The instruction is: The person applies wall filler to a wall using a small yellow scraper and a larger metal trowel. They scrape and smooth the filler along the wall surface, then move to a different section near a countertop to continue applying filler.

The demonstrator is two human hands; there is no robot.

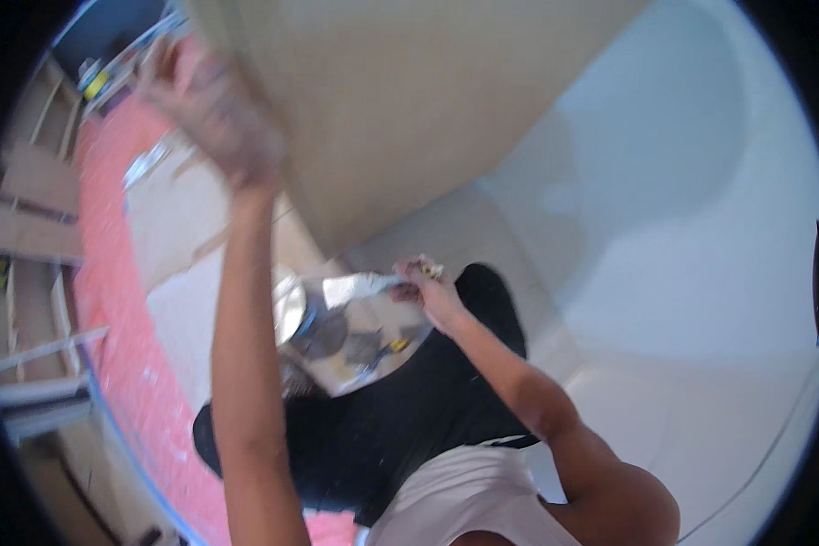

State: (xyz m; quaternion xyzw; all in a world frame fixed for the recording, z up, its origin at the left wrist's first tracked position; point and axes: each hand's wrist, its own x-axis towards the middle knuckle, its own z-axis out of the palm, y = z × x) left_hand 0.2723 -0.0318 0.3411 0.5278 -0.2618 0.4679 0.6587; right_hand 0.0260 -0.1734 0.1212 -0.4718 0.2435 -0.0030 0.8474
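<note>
My right hand (428, 293) is wrapped around the handle of a putty knife (359, 288), whose wide, pale blade points left above my lap. My left hand (218, 118) is raised at the upper left, beside the edge of a beige wall panel (409, 100). It is blurred, but its fingers look apart and nothing shows in them. Below the blade, an open metal can (290, 308) stands on the floor between my knees. Another putty knife (364, 350), with yellow on its handle, lies to the right of the can.
Pink sheeting (118, 282) with pale boards (187, 305) over it covers the floor at left. Wooden drawer frames (36, 218) line the far left. A smooth white wall (664, 237) rises close on my right. A yellow-labelled container (92, 82) stands at upper left.
</note>
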